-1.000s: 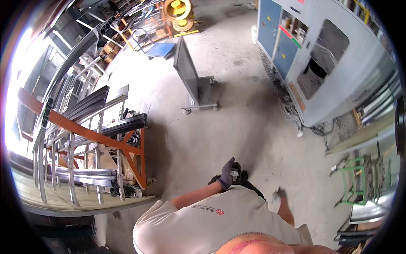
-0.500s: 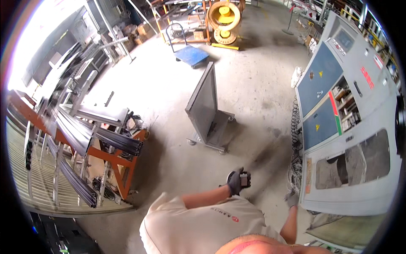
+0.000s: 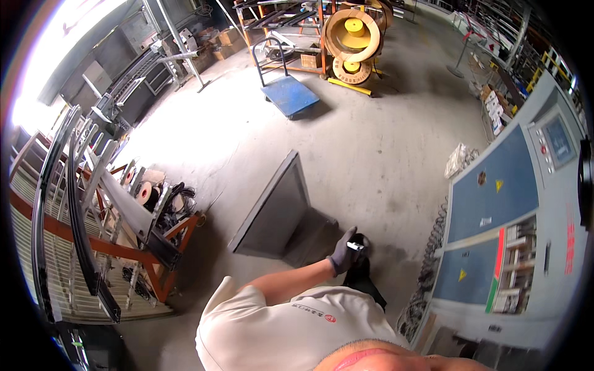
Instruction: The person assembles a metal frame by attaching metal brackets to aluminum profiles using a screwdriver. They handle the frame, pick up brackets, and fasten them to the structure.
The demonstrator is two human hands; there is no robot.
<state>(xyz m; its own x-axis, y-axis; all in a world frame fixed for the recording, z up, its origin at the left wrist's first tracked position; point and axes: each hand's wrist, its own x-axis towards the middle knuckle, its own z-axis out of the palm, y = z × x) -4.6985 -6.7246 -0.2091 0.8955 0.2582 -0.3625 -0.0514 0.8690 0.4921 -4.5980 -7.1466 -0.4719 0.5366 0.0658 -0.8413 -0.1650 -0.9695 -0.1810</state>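
My left hand (image 3: 342,252), in a dark grey work glove, is held out in front of my body. Its fingers are closed around a small metal block (image 3: 354,245) with a bright, shiny face, and the thumb points up along it. Just beyond the hand stands a low grey wheeled cart with an upright panel (image 3: 272,213); the hand is apart from it. A dark shoe and trouser leg show below the hand. My right hand is out of the picture.
On the right stands a grey and blue machine cabinet (image 3: 492,185) with a coiled hose (image 3: 433,247) beside it. An orange rack (image 3: 158,266) with long dark profiles is at left. Farther off are a blue platform trolley (image 3: 291,94) and large spools (image 3: 351,37).
The view has turned and moved forward, so the wheeled cart is nearer and further left. My left hand still holds the block. My right hand, by the machine before, has left the picture.
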